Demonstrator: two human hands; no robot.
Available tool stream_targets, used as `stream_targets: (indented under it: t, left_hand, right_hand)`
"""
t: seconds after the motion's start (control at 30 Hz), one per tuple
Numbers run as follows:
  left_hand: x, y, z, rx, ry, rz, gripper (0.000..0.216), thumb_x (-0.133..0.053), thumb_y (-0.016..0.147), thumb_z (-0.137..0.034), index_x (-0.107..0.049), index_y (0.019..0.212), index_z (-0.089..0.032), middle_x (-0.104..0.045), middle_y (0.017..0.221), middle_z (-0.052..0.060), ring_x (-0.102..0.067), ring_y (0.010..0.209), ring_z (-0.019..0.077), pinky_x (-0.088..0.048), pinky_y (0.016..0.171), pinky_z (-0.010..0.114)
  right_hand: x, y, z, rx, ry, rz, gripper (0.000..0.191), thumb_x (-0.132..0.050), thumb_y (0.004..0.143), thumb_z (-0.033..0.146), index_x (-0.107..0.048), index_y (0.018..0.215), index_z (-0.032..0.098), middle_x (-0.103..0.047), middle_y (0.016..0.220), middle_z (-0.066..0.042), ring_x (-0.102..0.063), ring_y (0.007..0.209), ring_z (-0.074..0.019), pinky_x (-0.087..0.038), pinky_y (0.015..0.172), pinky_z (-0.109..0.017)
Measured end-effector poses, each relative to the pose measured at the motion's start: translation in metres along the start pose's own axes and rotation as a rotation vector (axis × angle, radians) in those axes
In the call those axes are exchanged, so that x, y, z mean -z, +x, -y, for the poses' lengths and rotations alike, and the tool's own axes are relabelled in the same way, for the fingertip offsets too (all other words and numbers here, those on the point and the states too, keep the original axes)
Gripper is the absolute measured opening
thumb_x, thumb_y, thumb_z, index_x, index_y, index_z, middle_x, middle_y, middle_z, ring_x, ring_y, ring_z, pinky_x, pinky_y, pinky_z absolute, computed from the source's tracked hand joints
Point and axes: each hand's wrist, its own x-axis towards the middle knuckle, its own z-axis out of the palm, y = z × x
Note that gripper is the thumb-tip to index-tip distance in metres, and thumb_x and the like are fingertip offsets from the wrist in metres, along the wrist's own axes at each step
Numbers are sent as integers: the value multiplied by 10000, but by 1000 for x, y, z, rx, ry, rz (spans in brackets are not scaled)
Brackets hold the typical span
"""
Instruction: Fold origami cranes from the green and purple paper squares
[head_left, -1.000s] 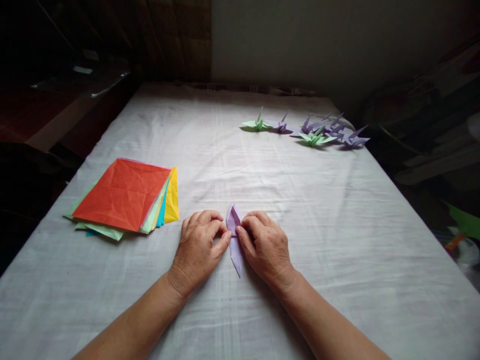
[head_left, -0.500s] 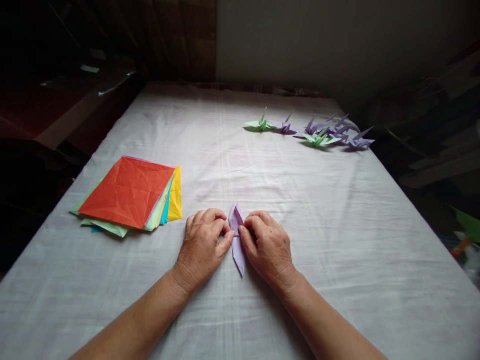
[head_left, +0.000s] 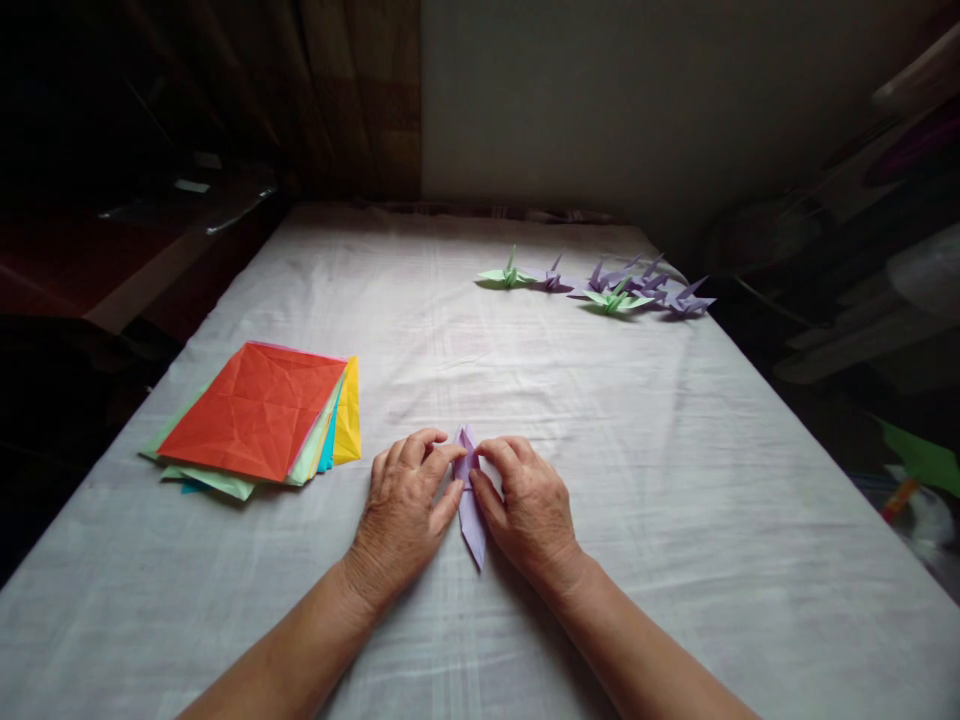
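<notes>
A narrow piece of folded purple paper point(head_left: 471, 524) lies lengthwise on the cloth between my two hands, with a crease across its middle and a pointed lower end. At its left edge, my left hand point(head_left: 409, 495) holds the paper, index fingertip near the upper flaps and thumb lower down. Opposite it, my right hand point(head_left: 525, 500) grips the right side, thumb by the middle crease and index finger higher up. Fingertips partly cover the upper half of the paper.
A stack of creased square papers, red sheet point(head_left: 255, 410) on top, lies at the left, with a yellow sheet point(head_left: 349, 420) sticking out. Several purple cranes point(head_left: 686, 300) and green cranes point(head_left: 510, 275) stand at the back right. White cloth point(head_left: 637, 560) covers the table.
Both index fingers have spread away from the thumbs, up along the paper's upper flaps. The paper's upper part looks narrower. The camera view has shifted, so the table sits lower in the picture.
</notes>
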Motion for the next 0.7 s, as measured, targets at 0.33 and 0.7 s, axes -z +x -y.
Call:
stream_targets:
  t: [0.33,0.7]
  left_hand:
    - [-2,3,9,-33,94,105,404,-576,909,-264,-599,1299,-365,-355,1552,95,-303,1426,338,-308,1099,569]
    - [7,18,14,30,107,226,397,-603,893,-358,-589,1276,-458,-288,1594,33,-213,1464,361,-161,1128,658]
  right_hand:
    - [-1,0,-1,23,-24,3,85,-550,904,225,-630,927,204,-637,952,-46,-599,816,-187,-429,738,-294]
    - [-2,0,-3,71,-63,-5,91,-541,909,226,-614,857,211,-630,909,-37,-583,788,-170,-406,712,-277]
